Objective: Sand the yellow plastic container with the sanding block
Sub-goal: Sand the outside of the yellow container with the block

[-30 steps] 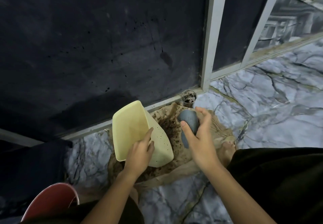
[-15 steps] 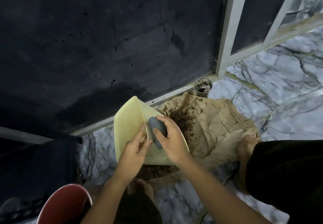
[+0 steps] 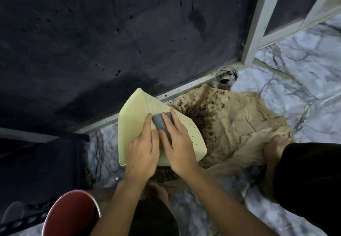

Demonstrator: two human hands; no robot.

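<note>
1. We hold the yellow plastic container [image 3: 136, 117] tipped up on its edge, on the brown stained cloth [image 3: 230, 125] by the dark wall [image 3: 110, 33].
2. Our left hand [image 3: 143, 152] lies on the container, fingers curled over its corner to keep it steady.
3. Our right hand [image 3: 177, 143] wraps around the gray sanding block [image 3: 160, 123] and presses it onto the speckled side.
4. A second ago the block was up in the air over the cloth. Now it touches the container, next to our left thumb.
5. We think this means the sanding is just starting. Lots of dark specks are on that side.
6. A dirty cup [image 3: 226, 77] stands by the wall, and a red bucket [image 3: 72, 215] sits near our knee.
</note>
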